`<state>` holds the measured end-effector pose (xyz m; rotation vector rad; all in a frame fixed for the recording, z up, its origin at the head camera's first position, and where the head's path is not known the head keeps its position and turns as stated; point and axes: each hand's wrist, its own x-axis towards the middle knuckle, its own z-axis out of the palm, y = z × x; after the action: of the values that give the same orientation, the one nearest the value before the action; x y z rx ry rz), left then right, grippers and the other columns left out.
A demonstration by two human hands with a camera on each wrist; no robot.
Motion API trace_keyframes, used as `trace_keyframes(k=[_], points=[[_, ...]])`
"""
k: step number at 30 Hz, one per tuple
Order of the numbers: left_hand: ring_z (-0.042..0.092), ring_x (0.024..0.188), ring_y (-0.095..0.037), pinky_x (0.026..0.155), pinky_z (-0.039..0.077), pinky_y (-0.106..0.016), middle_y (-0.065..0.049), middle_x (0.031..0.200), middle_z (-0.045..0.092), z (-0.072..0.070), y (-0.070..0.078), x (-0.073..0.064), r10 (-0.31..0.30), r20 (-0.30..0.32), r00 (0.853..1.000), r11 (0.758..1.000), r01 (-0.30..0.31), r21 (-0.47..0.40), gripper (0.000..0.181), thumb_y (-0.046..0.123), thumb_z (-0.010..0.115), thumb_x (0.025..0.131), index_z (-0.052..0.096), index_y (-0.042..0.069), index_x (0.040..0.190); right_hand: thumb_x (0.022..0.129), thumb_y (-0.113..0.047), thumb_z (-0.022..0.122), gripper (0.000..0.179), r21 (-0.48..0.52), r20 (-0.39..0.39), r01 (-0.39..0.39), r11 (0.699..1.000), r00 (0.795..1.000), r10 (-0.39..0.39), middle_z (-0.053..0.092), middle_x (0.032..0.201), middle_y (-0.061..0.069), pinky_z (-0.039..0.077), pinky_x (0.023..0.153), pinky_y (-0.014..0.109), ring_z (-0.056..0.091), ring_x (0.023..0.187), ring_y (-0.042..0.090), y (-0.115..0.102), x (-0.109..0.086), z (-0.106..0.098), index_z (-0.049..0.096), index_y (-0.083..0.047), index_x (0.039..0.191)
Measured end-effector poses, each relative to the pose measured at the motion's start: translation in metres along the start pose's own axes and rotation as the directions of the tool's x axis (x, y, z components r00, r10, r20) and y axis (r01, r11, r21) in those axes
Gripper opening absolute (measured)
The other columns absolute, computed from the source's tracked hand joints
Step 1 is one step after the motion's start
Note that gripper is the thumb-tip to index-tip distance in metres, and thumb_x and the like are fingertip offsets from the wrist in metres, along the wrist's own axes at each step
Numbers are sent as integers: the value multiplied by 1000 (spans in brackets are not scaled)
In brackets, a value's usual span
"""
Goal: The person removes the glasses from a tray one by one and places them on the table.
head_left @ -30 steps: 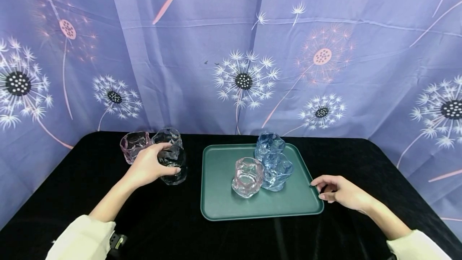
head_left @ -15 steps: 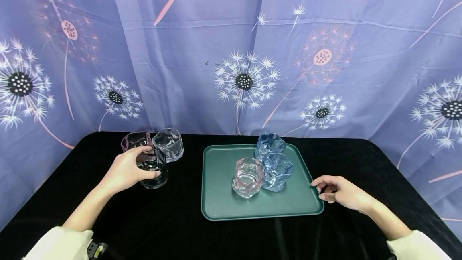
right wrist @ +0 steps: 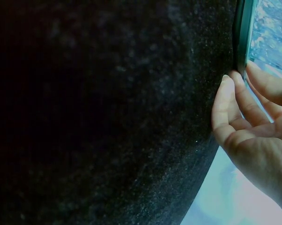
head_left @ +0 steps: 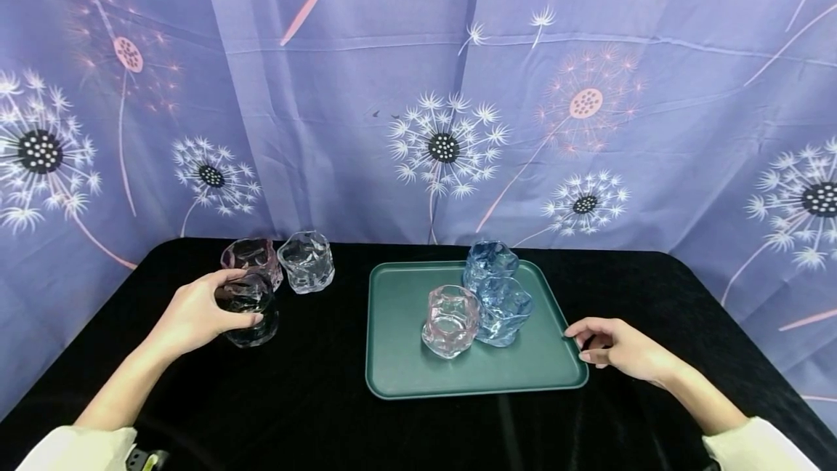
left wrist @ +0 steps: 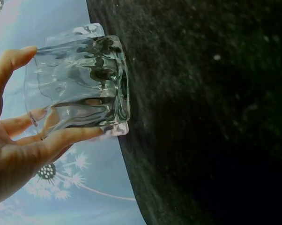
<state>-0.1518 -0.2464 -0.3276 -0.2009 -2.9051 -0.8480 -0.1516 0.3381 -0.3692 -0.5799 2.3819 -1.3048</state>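
My left hand holds a smoky grey drinking glass between thumb and fingers, at the left side of the table. In the left wrist view the same glass has thick wavy walls, with the thumb on one side and fingers on the other. Just behind it are a pink-tinted glass and a clear glass. My right hand grips the right rim of a green tray. In the right wrist view the fingertips meet at the tray's edge.
On the tray stand a pale pink glass and two blue glasses, the nearer one in front of the other. Black cloth covers the table. A purple dandelion-print curtain hangs behind.
My left hand has moved left with the smoky glass, from in front of the clear glass to in front of the pink-tinted one. The right hand and tray have stayed put.
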Motion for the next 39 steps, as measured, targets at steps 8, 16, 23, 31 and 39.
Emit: trace_keyframes(k=[8,16,23,31,39], points=[[56,96,-39,73,44,-48,-27,106,59,-4,-10,-2,-11,-5,1000,1000,11,3,80,41,79,67,48,-4,125,84,5,57,30,-9,1,9,1000,1000,-9,52,92,19,45,53,29,49,65,10,1,0,-1,51,13,113],[57,95,-39,70,44,-46,-27,107,59,-7,-17,-1,-13,-5,1000,1000,13,6,79,41,78,68,47,-4,126,84,4,58,31,-16,-8,1,1000,1000,-1,52,92,18,45,54,29,50,65,10,0,-1,-1,51,12,113],[57,96,-39,68,45,-41,-27,107,59,-9,-20,0,-17,5,1000,1000,17,3,79,41,77,69,47,-4,126,85,3,57,30,-9,2,18,1000,1000,-18,52,91,19,45,53,29,49,65,10,0,-1,-1,51,13,112],[56,97,-39,67,45,-38,-28,107,58,-9,-26,1,-26,28,999,1000,26,-16,78,39,76,71,45,-4,127,85,3,57,30,-6,-6,-9,1000,1000,9,52,92,18,45,54,29,50,66,11,-1,0,-1,51,12,113],[55,100,-40,70,46,-40,-29,112,55,-9,-34,3,-4,49,999,999,6,-41,75,37,75,73,44,-3,128,85,3,57,30,-3,-8,-8,1000,1000,8,52,91,19,45,53,29,49,66,11,-2,-1,0,51,13,113]])
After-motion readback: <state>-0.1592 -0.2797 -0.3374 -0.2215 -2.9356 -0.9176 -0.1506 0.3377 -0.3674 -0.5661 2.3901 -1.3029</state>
